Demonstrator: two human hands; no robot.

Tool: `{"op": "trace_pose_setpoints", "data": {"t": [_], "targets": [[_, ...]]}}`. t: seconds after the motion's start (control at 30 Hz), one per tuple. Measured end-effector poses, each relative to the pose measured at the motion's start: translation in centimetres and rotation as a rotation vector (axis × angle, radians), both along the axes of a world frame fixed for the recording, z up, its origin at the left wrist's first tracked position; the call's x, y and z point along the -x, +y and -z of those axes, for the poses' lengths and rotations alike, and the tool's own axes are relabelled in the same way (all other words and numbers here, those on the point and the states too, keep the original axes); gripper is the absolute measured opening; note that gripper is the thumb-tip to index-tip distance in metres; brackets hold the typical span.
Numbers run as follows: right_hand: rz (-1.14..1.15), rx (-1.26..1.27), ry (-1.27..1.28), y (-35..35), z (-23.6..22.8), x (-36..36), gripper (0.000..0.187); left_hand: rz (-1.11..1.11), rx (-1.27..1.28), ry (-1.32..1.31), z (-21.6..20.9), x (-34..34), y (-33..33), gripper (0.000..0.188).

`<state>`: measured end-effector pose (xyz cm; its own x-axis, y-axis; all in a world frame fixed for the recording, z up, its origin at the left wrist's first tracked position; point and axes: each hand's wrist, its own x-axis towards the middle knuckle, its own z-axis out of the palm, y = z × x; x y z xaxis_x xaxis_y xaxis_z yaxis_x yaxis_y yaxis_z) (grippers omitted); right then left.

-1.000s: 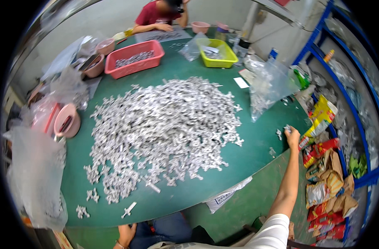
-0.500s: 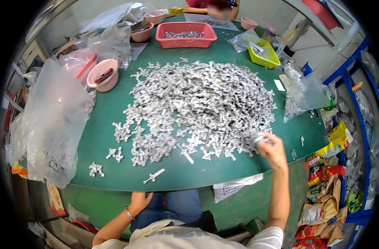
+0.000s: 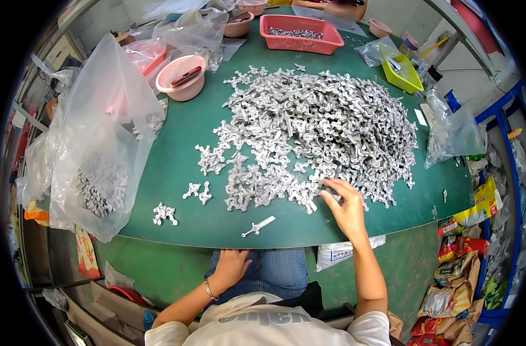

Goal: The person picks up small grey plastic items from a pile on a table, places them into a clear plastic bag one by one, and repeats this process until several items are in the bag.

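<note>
A wide heap of small silvery metal castings [image 3: 332, 115] covers the middle of the green table [image 3: 176, 150]. At the heap's near edge is my right hand [image 3: 348, 212], its thumb and index finger apart and nothing visible between them; its fingertips are close to the nearest castings. My left hand [image 3: 231, 266] lies flat on my thigh below the table edge, fingers stretched and holding nothing. A single sword-shaped metal piece [image 3: 258, 226] lies in front of the heap. Small clusters of castings [image 3: 165, 214] sit farther left.
To the left, a large clear plastic bag [image 3: 95, 167] holds metal parts beside a pink bowl [image 3: 182, 81] with a red-handled tool. Behind the heap are a pink tray [image 3: 302, 34] of metal parts and a yellow-green basket [image 3: 402, 74]. Another person's arm shows at the far edge.
My right hand has moved left along the heap's near edge; the blurred metal pieces earlier in it are gone and its fingers have parted. The whole view has shifted. My left hand stays on my thigh.
</note>
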<state>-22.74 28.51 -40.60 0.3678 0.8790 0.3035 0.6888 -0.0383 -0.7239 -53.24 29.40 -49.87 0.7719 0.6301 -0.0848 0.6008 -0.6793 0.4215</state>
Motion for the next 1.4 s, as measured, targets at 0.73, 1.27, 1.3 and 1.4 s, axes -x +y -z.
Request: {"op": "trace_pose_setpoints", "data": {"t": [0.73,1.27,1.3,1.4], "targets": [[0.268,0.01,0.177,-2.8,0.6,4.7,0.013,0.051,0.83,-0.681,-10.2,-6.0,1.3,0.032],[0.017,-0.018,0.542,-6.4,-5.1,8.4,0.012,-0.096,0.909,-1.071,-13.3,-8.2,2.6,0.028],[0.015,-0.044,0.538,-6.4,-5.1,8.5,0.009,-0.104,0.898,-1.073,-13.0,-8.2,2.6,0.026],[-0.014,-0.117,0.541,-6.4,-5.1,8.7,0.003,-0.167,1.065,-1.053,-13.3,-8.0,2.8,0.018]]}}
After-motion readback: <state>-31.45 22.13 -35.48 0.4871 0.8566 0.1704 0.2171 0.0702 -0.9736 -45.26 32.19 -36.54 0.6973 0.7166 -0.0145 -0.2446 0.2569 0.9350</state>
